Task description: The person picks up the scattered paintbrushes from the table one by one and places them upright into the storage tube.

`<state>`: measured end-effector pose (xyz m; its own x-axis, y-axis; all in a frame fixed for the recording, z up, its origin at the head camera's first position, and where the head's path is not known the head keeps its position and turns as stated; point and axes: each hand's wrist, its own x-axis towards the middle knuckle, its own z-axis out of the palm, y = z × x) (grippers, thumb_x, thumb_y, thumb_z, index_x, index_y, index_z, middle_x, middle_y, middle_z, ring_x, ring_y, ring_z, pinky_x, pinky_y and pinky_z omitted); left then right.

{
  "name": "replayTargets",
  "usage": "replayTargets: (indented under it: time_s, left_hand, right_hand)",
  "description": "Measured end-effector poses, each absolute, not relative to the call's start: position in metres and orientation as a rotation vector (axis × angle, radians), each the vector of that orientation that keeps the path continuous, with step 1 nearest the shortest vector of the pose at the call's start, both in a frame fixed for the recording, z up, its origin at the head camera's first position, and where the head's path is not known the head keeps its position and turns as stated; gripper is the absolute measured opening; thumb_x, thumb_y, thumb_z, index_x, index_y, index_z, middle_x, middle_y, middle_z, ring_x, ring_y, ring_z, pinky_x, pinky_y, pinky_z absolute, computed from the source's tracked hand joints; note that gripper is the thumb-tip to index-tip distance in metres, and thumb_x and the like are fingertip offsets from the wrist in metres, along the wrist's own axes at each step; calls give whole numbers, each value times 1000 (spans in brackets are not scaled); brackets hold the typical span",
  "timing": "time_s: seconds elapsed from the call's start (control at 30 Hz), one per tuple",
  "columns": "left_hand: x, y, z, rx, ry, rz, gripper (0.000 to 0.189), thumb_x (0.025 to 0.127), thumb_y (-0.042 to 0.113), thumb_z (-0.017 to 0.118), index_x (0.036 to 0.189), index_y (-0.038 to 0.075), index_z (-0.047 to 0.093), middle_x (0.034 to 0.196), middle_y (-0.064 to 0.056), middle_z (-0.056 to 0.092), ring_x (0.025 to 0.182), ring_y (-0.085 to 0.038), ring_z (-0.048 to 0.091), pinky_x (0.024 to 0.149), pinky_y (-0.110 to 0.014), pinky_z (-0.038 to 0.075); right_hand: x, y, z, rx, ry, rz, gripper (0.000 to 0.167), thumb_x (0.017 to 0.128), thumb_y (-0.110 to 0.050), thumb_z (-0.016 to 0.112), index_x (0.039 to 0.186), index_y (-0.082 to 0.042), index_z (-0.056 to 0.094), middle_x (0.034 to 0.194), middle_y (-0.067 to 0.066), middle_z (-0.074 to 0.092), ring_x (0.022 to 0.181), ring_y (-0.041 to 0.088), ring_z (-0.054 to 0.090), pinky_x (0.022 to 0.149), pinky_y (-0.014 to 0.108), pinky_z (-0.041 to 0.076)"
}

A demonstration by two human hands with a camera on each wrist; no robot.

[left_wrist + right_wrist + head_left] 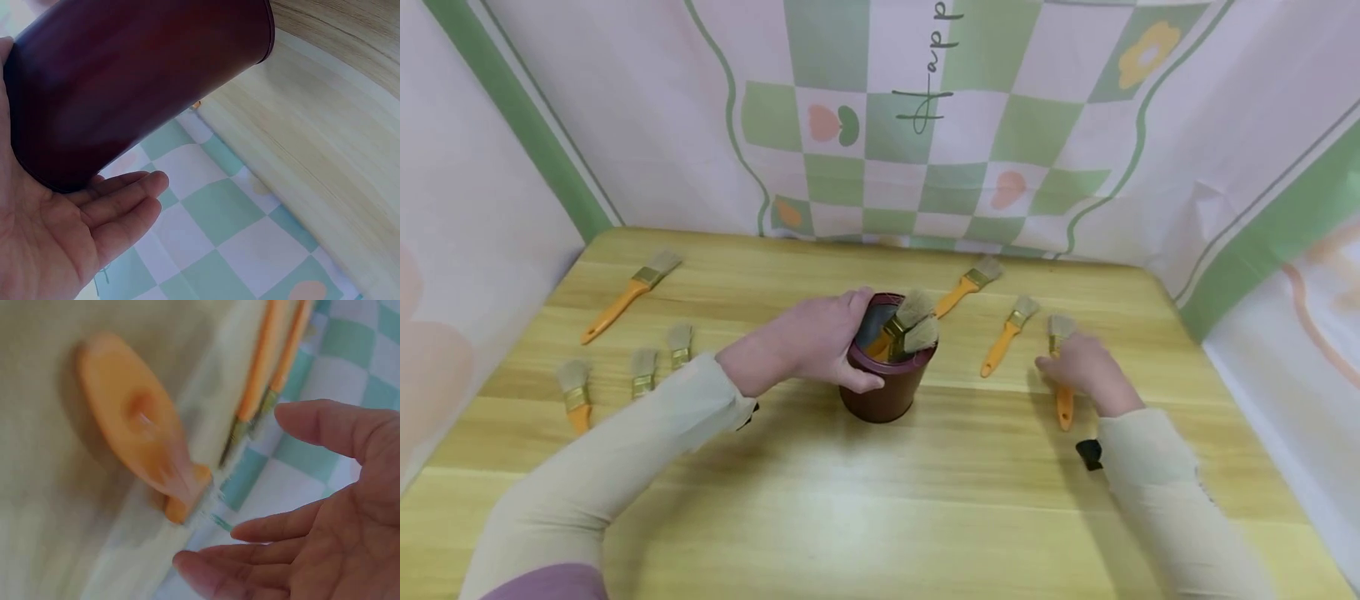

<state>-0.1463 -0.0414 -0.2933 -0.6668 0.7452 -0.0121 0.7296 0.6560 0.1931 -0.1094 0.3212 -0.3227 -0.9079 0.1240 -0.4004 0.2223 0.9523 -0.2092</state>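
Near the middle of the table stands a dark maroon pot (880,404), with two bristle paintbrushes (916,308) leaning in it, bristles up over the rim. My left hand (820,343) holds this pot by its upper rim, thumb on the near side; the left wrist view shows the pot's smooth wall (137,81) against the palm. To the right, my right hand (1086,371) is over a flat paintbrush (1064,408) with an orange handle. In the right wrist view that brush's handle (128,412) lies beyond the spread thumb and fingers, apart from them.
Between pot and right hand lie two more paintbrushes, one nearer (1009,337) and one farther back (961,293). Several others lie on the left, including one at the back (625,302) and one partly behind my left sleeve (576,396). A checked cloth (895,183) hangs behind the table.
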Motion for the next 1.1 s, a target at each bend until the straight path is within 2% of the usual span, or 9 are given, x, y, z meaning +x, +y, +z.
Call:
replayTargets:
  time_s: [0.1, 0.17, 0.27, 0.33, 0.43, 0.53, 0.67, 0.8, 1.1]
  left_hand:
    - [-145, -42, -296, 1247, 2776, 268, 106, 72, 68, 67, 142, -3, 29, 123, -14, 57, 103, -23, 62, 88, -37, 53]
    - [-145, -42, -296, 1258, 2763, 267, 104, 72, 68, 66, 141, -2, 30, 120, -12, 58, 99, -22, 63, 86, -36, 54]
    - [-144, -40, -297, 1272, 2735, 268, 104, 72, 69, 65, 140, -2, 30, 117, -11, 58, 96, -21, 62, 83, -35, 54]
    - [-145, -39, -296, 1264, 2731, 271, 104, 73, 68, 65, 141, -2, 30, 119, -12, 58, 98, -21, 62, 85, -35, 54]
    - [-146, -39, -293, 1237, 2743, 255, 109, 73, 69, 66, 144, -4, 26, 127, -15, 55, 104, -23, 62, 90, -37, 53]
    - [-148, -41, -291, 1223, 2751, 232, 111, 73, 69, 65, 145, -4, 25, 130, -18, 54, 107, -26, 62, 92, -38, 52]
    - [-148, -44, -291, 1228, 2753, 232, 110, 72, 69, 66, 144, -4, 26, 124, -16, 56, 101, -24, 63, 88, -37, 54]
    - [-149, -45, -293, 1237, 2755, 252, 108, 72, 69, 66, 142, -4, 27, 121, -15, 57, 98, -23, 63, 87, -36, 54]
    - [-148, -43, -291, 1220, 2747, 256, 109, 72, 68, 67, 144, -4, 26, 124, -15, 56, 103, -24, 62, 90, -37, 53]
  right_hand:
    - [-110, 318, -333, 293, 2689, -356, 43, 94, -30, 51, 88, 12, 52, 66, 16, 52, 51, 22, 53, 51, 32, 46]
    - [-110, 319, -338, 321, 2669, -316, 63, 95, -33, 48, 113, 27, 40, 90, 38, 53, 74, 42, 62, 68, 44, 54]
    - [-112, 322, -344, 335, 2656, -251, 81, 97, -35, 44, 129, 33, 14, 116, 55, 34, 107, 63, 47, 93, 61, 45]
    - [-115, 325, -345, 323, 2678, -201, 73, 97, -35, 43, 118, 34, 29, 115, 54, 36, 108, 64, 44, 96, 65, 39]
    - [-119, 328, -345, 294, 2740, -180, 52, 95, -32, 46, 88, 19, 54, 94, 42, 52, 87, 50, 56, 90, 64, 43]
    - [-123, 328, -343, 258, 2741, -153, 44, 96, -29, 45, 65, 0, 55, 80, 30, 56, 74, 39, 56, 84, 61, 45]
    - [-127, 327, -343, 258, 2730, -135, 40, 95, -23, 43, 60, -5, 50, 75, 25, 56, 67, 31, 53, 66, 46, 50]
    - [-127, 331, -344, 267, 2761, -158, 32, 89, -15, 44, 58, -8, 46, 69, 19, 54, 62, 27, 50, 51, 32, 42]
    - [-126, 339, -339, 215, 2761, -250, 24, 82, -13, 54, 60, -8, 46, 64, 11, 48, 60, 23, 44, 55, 30, 38]
